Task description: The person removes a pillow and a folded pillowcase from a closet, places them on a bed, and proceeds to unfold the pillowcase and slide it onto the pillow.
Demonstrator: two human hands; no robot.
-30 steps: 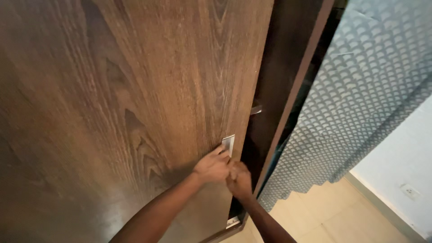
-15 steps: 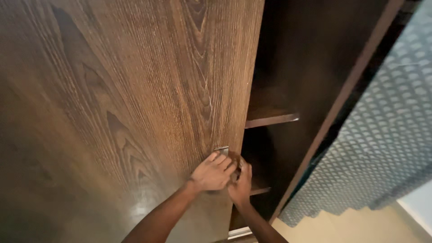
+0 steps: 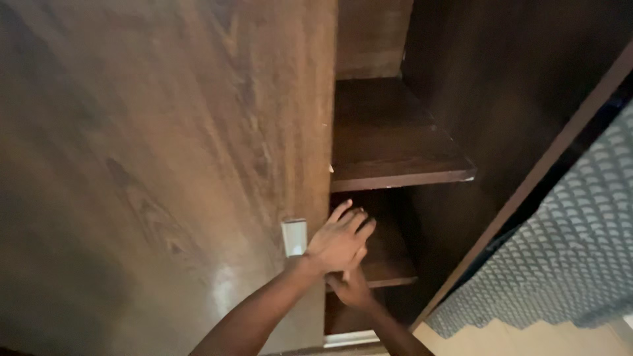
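Pretty dim overall. The dark brown wood-grain sliding door (image 3: pixel 165 165) is smeared with motion blur, with a soft glare patch low down. The dark wooden shelves (image 3: pixel 395 165) sit in deep shadow; the patterned grey-blue curtain (image 3: pixel 567 264) is brighter.

To your left the door (image 3: pixel 165 165) blocks everything; its edge, with the pale handle (image 3: pixel 294 237) set beside it, marks where the gap begins. Right of that edge the cupboard stands open, and you can reach into the dark bay between the upper shelf (image 3: pixel 395 158) and the lower shelf (image 3: pixel 389 260). Your left hand (image 3: pixel 339 240) and right hand (image 3: pixel 353 290) already fill the near left corner of that bay. On the right, the frame (image 3: pixel 527 191) and the patterned curtain (image 3: pixel 560 264) close the opening.
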